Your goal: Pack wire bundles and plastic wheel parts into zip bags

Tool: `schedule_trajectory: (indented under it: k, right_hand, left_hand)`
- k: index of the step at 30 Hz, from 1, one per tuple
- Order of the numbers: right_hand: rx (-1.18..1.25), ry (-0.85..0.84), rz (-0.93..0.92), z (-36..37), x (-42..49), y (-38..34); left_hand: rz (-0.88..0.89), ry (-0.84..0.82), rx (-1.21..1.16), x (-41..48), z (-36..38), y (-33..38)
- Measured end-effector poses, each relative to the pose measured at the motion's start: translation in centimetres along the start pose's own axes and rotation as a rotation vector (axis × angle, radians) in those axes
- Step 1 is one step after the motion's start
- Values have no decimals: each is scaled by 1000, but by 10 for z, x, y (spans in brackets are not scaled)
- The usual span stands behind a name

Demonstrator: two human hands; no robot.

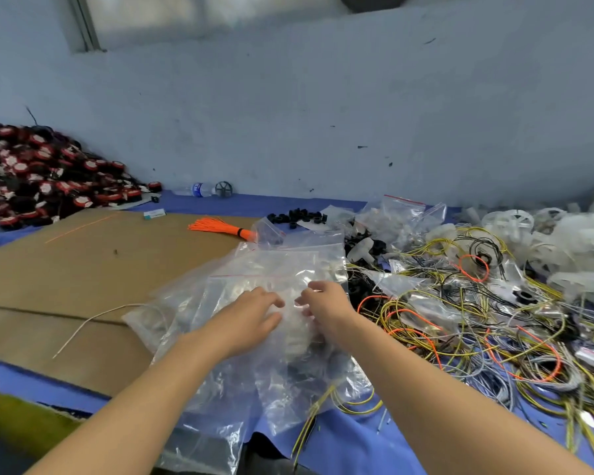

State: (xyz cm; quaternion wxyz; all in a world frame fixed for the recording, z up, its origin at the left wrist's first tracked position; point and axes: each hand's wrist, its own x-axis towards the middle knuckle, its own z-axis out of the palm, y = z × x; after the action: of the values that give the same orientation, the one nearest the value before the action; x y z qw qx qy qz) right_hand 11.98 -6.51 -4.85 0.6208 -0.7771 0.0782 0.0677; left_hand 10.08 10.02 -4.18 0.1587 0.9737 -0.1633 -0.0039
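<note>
A heap of clear zip bags (275, 265) with red seal strips lies in front of me on the blue cloth. My left hand (251, 320) lies on the top bag with its fingers spread. My right hand (323, 303) curls its fingers over the bag's crumpled plastic beside the left hand; whether it pinches the plastic I cannot tell. Some pale parts show blurred through the bag under my hands. To the right spreads a tangle of yellow, grey, black and orange wire bundles (477, 323). White plastic wheel parts (515, 217) are piled at the far right.
A brown cardboard sheet (83, 269) covers the left of the table. An orange wire bundle (220, 228) and black rings (295, 216) lie behind the bags. Red-and-black spools (42, 173) are heaped at the far left by the wall. A water bottle (196, 189) lies near the wall.
</note>
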Motion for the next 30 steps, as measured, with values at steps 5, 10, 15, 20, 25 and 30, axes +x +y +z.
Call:
schedule_trajectory:
  k: [5, 10, 15, 20, 25, 30]
  right_hand:
    - [-464, 358, -232, -22, 2, 8]
    - [-430, 271, 53, -43, 15, 7]
    - [-334, 252, -23, -44, 21, 4]
    - [-407, 245, -166, -53, 9, 4]
    - [-101, -2, -136, -60, -4, -2]
    - [8, -170, -16, -63, -19, -1]
  left_hand:
    - [164, 72, 51, -3, 20, 26]
    - [108, 45, 243, 3, 47, 30]
    - [24, 58, 203, 4, 49, 22]
    - [-33, 96, 257, 3, 45, 12]
    - [38, 200, 176, -7, 35, 17]
    - [467, 135, 97, -43, 38, 49]
